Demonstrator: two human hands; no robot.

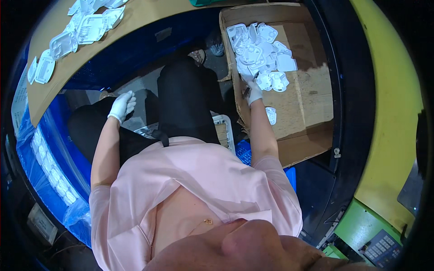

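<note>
My left hand [123, 107], in a white glove, is curled into a fist above my left thigh. Its inside is hidden, so I cannot tell what it holds, if anything. My right hand [255, 91], also gloved in white, reaches over the left side of a cardboard box [312, 101]. Its fingers touch the lower edge of a heap of white moulded plastic pieces [257, 52]. A small dark thing [246, 93] shows against the palm side; its kind is unclear. One loose white piece [271, 115] lies in the box, close to my right forearm.
More white plastic pieces [91, 28] lie along a curved tan tabletop [140, 13] at the upper left. A blue-lined bin [74, 180] with stacked white pieces stands left of me. A white-rimmed basket [229, 131] sits beside my right thigh. Yellow and green machinery [389, 90] rises at the right.
</note>
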